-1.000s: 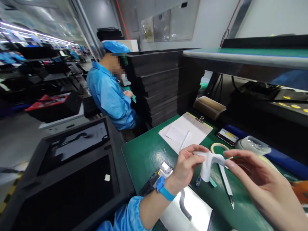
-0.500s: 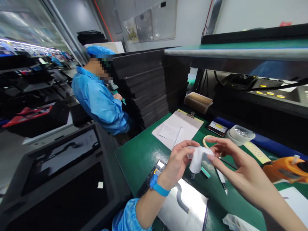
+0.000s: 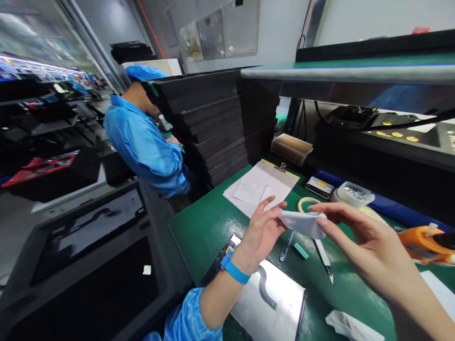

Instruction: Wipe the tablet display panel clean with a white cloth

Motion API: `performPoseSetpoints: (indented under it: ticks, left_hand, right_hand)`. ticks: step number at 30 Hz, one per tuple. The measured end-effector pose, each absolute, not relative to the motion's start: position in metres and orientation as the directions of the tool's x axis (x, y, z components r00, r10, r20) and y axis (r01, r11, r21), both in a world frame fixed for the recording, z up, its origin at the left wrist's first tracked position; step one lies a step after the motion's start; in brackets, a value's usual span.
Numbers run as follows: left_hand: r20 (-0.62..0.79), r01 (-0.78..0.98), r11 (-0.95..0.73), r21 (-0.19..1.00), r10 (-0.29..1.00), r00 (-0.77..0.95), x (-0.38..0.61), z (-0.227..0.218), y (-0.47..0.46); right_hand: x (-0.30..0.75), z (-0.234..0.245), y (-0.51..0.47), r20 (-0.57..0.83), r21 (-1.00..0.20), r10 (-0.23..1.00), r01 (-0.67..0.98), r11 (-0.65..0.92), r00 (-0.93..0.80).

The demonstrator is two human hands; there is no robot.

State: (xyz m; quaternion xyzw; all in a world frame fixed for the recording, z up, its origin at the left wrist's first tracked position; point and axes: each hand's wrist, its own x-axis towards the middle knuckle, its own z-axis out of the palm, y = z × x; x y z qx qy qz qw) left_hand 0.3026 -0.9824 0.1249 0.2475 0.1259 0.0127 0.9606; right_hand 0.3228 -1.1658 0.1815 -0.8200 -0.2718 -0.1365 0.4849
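Observation:
A small white cloth [image 3: 303, 223] is stretched between my two hands above the green table mat. My left hand [image 3: 263, 229], with a blue band at its wrist, pinches the cloth's left end. The right end is pinched between thumb and fingers of my right hand [image 3: 359, 237]. Below them lies a flat silver panel [image 3: 280, 303] with a dark curved strip on it. A pen [image 3: 285, 247], a small green block [image 3: 301, 251] and a utility knife [image 3: 324, 260] rest on the mat beneath the cloth.
A clipboard with papers [image 3: 245, 192] and a tape roll [image 3: 307, 204] lie farther back. An orange bottle [image 3: 426, 241] stands right; a crumpled white wrapper [image 3: 351, 327] lies in front. Black foam trays [image 3: 220, 123] are stacked behind. A co-worker in blue [image 3: 142, 137] sits at left.
The white cloth, bunched and hanging down before, is now drawn out between my hands. My right hand has shifted slightly right, and the pen below shows more.

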Motion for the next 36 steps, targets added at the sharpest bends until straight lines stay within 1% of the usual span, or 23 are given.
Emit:
performPoseSetpoints:
  ticks: [2, 5, 7, 9, 16, 21, 25, 29, 31, 36]
  left_hand:
    - [-0.187, -0.016, 0.847, 0.532, 0.135, 0.973, 0.301, 0.123, -0.981]
    - [-0.061, -0.111, 0.75, 0.652, 0.198, 0.978, 0.3, 0.12, -0.979]
    - [0.028, -0.162, 0.683, 0.712, 0.204, 0.979, 0.301, 0.117, -0.979]
    - [0.077, -0.178, 0.648, 0.741, 0.181, 0.98, 0.303, 0.116, -0.979]
    - [0.05, -0.097, 0.605, 0.79, 0.095, 0.994, 0.305, 0.113, -0.982]
    - [0.069, -0.114, 0.559, 0.821, 0.102, 0.992, 0.307, 0.111, -0.983]
    - [0.074, -0.115, 0.505, 0.855, 0.101, 0.992, 0.307, 0.112, -0.983]
    - [0.1, -0.149, 0.501, 0.853, 0.125, 0.987, 0.304, 0.115, -0.982]
    - [0.123, -0.182, 0.519, 0.835, 0.146, 0.982, 0.303, 0.115, -0.982]
    - [0.221, -0.276, 0.545, 0.792, 0.166, 0.961, 0.302, 0.108, -0.981]
  right_hand:
    - [0.323, 0.182, -1.166, 0.503, -0.707, 0.312, 0.591, -0.389, 0.806]
    - [0.324, 0.182, -1.168, 0.519, -0.689, 0.311, 0.605, -0.398, 0.796]
    - [0.325, 0.181, -1.17, 0.522, -0.683, 0.315, 0.61, -0.402, 0.793]
    - [0.326, 0.181, -1.171, 0.529, -0.668, 0.328, 0.623, -0.408, 0.783]
    - [0.325, 0.185, -1.175, 0.592, -0.607, 0.333, 0.678, -0.415, 0.734]
    - [0.326, 0.19, -1.174, 0.593, -0.595, 0.355, 0.69, -0.412, 0.723]
    - [0.327, 0.192, -1.173, 0.603, -0.602, 0.323, 0.682, -0.415, 0.729]
    - [0.328, 0.191, -1.173, 0.593, -0.6, 0.304, 0.661, -0.45, 0.745]
    - [0.328, 0.189, -1.173, 0.582, -0.616, 0.29, 0.644, -0.454, 0.76]
    - [0.33, 0.184, -1.174, 0.516, -0.705, 0.264, 0.579, -0.411, 0.815]
